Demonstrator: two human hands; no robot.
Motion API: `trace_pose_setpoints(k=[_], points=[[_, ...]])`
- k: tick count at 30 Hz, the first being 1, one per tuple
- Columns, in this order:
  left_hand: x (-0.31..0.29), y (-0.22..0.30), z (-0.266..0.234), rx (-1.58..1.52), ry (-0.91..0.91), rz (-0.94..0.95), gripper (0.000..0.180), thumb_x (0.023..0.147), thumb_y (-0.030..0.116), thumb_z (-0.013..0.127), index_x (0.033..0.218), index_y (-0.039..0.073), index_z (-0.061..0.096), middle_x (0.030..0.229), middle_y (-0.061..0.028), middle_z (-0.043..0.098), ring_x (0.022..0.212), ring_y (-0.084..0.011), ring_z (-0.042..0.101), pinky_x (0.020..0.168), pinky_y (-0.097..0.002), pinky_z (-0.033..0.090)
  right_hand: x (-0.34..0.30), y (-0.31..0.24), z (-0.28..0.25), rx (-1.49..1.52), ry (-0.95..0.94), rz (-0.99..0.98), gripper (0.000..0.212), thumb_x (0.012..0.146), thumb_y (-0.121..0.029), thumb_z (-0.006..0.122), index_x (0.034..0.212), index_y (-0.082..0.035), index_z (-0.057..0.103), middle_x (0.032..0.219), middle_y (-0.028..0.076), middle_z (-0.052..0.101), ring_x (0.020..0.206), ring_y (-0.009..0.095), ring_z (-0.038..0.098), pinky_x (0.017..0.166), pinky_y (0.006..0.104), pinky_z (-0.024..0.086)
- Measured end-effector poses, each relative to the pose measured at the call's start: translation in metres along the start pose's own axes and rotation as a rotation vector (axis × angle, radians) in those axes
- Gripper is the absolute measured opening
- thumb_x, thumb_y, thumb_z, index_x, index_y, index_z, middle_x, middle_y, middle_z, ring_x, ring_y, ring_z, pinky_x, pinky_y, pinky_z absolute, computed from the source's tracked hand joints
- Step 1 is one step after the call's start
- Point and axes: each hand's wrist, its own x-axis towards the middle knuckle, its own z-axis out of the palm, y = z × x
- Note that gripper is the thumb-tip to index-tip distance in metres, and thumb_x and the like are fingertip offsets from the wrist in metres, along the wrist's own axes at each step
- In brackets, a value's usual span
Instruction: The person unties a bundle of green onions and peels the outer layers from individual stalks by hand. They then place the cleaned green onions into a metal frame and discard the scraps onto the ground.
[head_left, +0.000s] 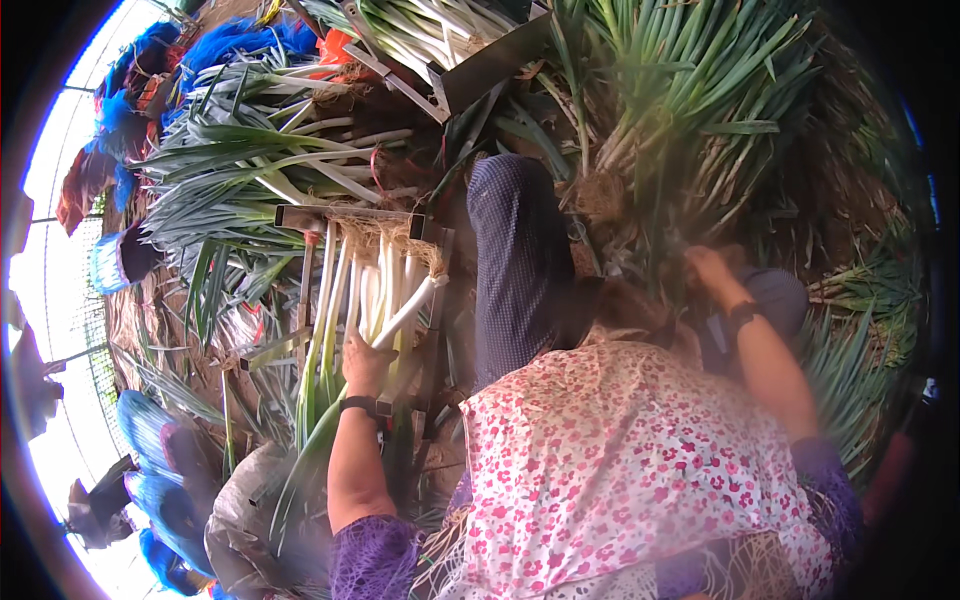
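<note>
1. My left hand [366, 362] is clamped on a trimmed white leek [408, 313], fingers wrapped round its lower stalk, the pale end slanting up and away from the hand.
2. That leek lies across a row of other leeks [345, 290] just beyond the hand, set side by side in a metal frame [300, 217]. I judge the frame keeps the stalks lined up with their root ends level against the far bar.
3. My right hand [708, 266] reaches out into a heap of untrimmed leeks [680, 110] ahead of it. It is blurred, so I cannot tell whether the fingers are together on a stalk or apart.
4. Between the two hands my knee, in dark checked trousers [515, 260], points forward; a flowered apron [620, 450] covers my lap.
5. Beyond the left hand and further left, a pile of green-leaved leeks [250, 160] lies on the ground, tops pointing left, probably stacked one way for easy picking.
6. Blue netting [240, 40] sits far ahead-left of that hand, and more blue bags [165, 480] lie near my left elbow. A grey sack [245, 530] rests beside that forearm. I see no readable label or sign.
</note>
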Motion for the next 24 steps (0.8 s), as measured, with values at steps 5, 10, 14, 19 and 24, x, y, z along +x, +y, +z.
trace_pose_setpoints(k=[5,10,14,19,24], points=[[0.006,-0.014,0.003,0.067,-0.102,-0.006,0.06,0.058,0.032,0.079,0.101,-0.001,0.053,0.104,-0.0238,0.056,0.103,-0.036,0.053,0.087,-0.0407,0.044,-0.001,-0.013,0.008,0.088,-0.05,-0.011,0.023,0.089,-0.025,0.053,0.09,-0.002,0.059,0.076,0.002,0.057,0.067,0.011,0.053,0.058,0.0256,0.045],[0.002,-0.027,-0.024,-0.063,-0.138,0.086,0.051,0.06,0.026,0.076,0.098,0.001,0.054,0.091,-0.0213,0.063,0.087,-0.0367,0.06,0.076,-0.0412,0.047,0.005,-0.01,0.009,0.04,-0.028,-0.087,0.021,0.088,-0.023,0.054,0.089,-0.002,0.059,0.075,0.002,0.058,0.066,0.011,0.054,0.056,0.0257,0.046],[-0.012,-0.028,-0.083,-0.203,-0.281,0.1,0.044,0.066,0.015,0.073,0.102,-0.001,0.054,0.08,-0.013,0.062,0.076,-0.0209,0.059,0.069,-0.0349,0.047,0.005,-0.019,0.011,0.049,-0.032,-0.044,0.019,0.088,-0.021,0.055,0.09,-0.002,0.059,0.075,0.002,0.059,0.063,0.011,0.055,0.054,0.0266,0.047],[-0.029,-0.055,-0.188,-0.382,-0.411,0.019,0.041,0.065,0.007,0.073,0.103,0.001,0.058,0.081,-0.0036,0.061,0.073,-0.0139,0.057,0.067,-0.0303,0.047,0.019,-0.009,0.013,0.088,-0.078,-0.195,0.019,0.087,-0.019,0.055,0.094,-0.002,0.06,0.075,0.003,0.059,0.063,0.012,0.055,0.055,0.0271,0.047],[-0.041,-0.005,-0.322,-0.338,-0.241,-0.009,0.028,0.064,0.004,0.071,0.089,0.003,0.059,0.071,-0.004,0.061,0.064,-0.0145,0.059,0.058,-0.0302,0.049,0.026,-0.01,0.016,0.081,-0.074,-0.211,0.02,0.087,-0.019,0.055,0.095,-0.002,0.06,0.074,0.003,0.058,0.064,0.012,0.055,0.055,0.0272,0.047]])
